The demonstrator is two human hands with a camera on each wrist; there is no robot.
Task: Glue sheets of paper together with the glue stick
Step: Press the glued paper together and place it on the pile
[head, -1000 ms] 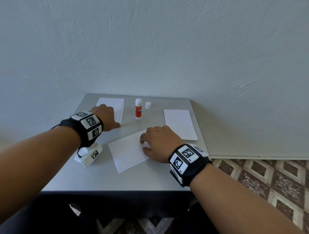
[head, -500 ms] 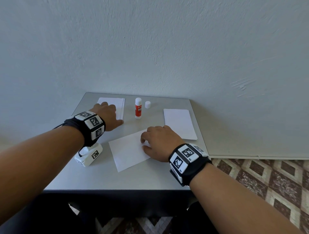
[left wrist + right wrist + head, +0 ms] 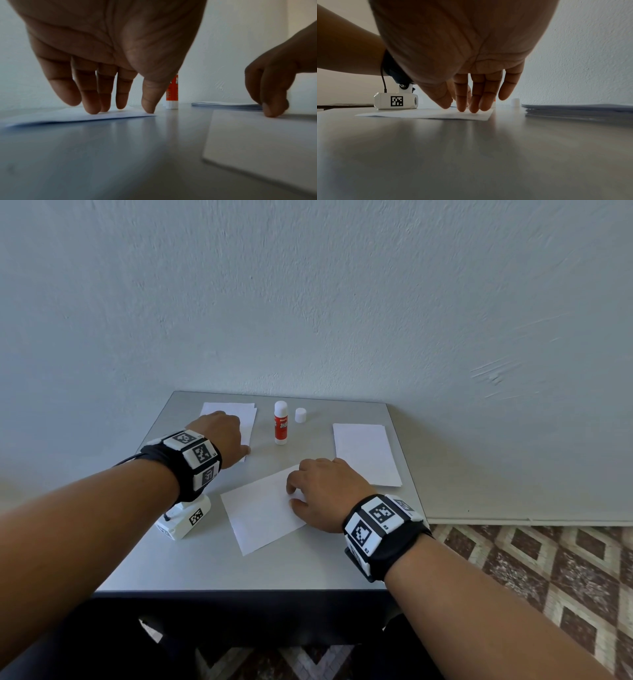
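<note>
The grey surface [image 3: 471,155] is smooth with a soft sheen, mirroring the fingers faintly. The paper sheet [image 3: 260,511] is matt white. The glue stick [image 3: 281,422] is glossy plastic, like its cap [image 3: 300,415]. The wall [image 3: 308,302] looks rough, painted plaster.

Head view: soft, even, cool daylight; no hard shadows. Wide-angle bend visible at the edges, where the forearms ballooned. The grey matte desk [image 3: 260,563] carried a faint sheen, no glare.

Left wrist view: dim, backlit. The left hand [image 3: 109,51] loomed large and shadowed, fingertips smeared by motion blur. Nearest desk surface out of focus.

Right wrist view: the right hand [image 3: 462,54] sat in half shadow against the pale textured wall [image 3: 590,54]; finger reflections streaked the desk; foreground soft.
</note>
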